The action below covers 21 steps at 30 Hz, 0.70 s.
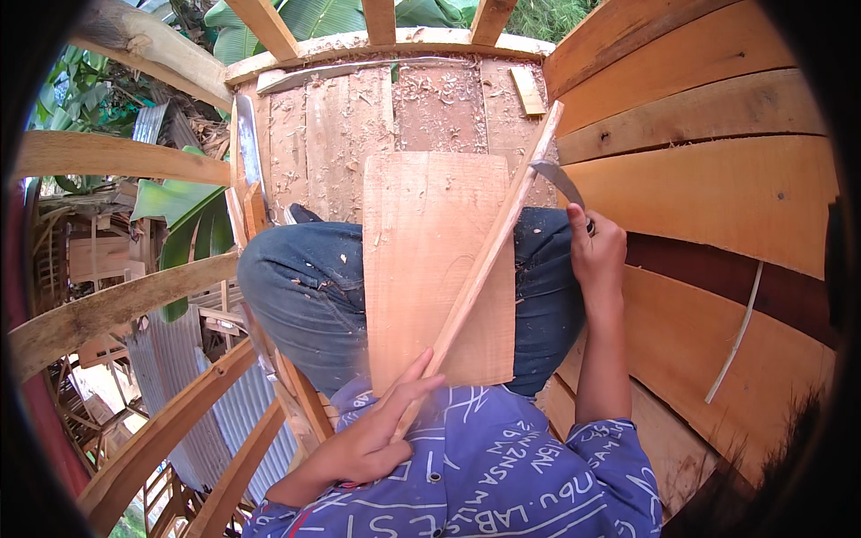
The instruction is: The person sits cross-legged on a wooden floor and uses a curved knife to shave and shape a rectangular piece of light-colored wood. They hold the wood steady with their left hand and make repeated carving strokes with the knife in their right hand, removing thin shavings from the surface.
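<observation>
A long, pale wooden stick (485, 257) runs slantwise from my belly up to the far right. Near its lower end my left hand (377, 437) grips it, the index finger stretched along the wood. My right hand (596, 253) is closed round the handle of a curved knife (560, 182), and the handle is mostly hidden in the fist. The blade's tip meets the stick, or lies just over it, close to the far end. Under the stick, a flat wooden board (421, 233) rests across my lap between my jeans-clad knees.
Wood shavings litter the plank floor (359, 117) ahead. A small wood offcut (527, 91) lies at the far right. Plank walls (682, 197) rise close on my right, with a thin strip (735, 332) against them. Open slatted rails (126, 305) border my left.
</observation>
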Tool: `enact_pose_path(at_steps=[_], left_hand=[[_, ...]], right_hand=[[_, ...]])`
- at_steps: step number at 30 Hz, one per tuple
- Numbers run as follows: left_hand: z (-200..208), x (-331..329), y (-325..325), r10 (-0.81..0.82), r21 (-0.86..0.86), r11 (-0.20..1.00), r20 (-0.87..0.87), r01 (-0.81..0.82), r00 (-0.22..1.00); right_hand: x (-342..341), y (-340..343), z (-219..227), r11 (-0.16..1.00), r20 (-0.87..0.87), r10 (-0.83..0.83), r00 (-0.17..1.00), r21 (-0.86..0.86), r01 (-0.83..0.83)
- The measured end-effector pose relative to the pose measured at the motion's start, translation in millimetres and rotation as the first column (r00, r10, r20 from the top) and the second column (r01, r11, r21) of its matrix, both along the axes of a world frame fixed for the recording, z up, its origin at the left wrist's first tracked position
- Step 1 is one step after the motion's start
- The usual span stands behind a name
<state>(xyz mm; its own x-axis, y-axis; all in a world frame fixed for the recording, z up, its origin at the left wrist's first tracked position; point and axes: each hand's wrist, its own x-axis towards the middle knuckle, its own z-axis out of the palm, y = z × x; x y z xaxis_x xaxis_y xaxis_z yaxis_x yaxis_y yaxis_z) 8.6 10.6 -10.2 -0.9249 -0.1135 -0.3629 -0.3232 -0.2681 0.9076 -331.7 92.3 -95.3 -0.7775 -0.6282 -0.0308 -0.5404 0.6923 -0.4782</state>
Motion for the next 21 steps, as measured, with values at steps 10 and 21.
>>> enact_pose_path(at_steps=[10,21], left_hand=[[4.6,-3.6,-3.6,0.01,0.04,0.999,0.134,-0.015,0.991],[14.1,-24.9,27.2,0.132,-0.03,0.991,0.117,-0.13,0.984]], right_hand=[[78.8,2.0,-8.1,0.923,0.362,0.328,0.873,-0.32,-0.214],[41.6,-76.1,-56.4,0.726,0.754,0.332,0.567,-0.588,0.356]])
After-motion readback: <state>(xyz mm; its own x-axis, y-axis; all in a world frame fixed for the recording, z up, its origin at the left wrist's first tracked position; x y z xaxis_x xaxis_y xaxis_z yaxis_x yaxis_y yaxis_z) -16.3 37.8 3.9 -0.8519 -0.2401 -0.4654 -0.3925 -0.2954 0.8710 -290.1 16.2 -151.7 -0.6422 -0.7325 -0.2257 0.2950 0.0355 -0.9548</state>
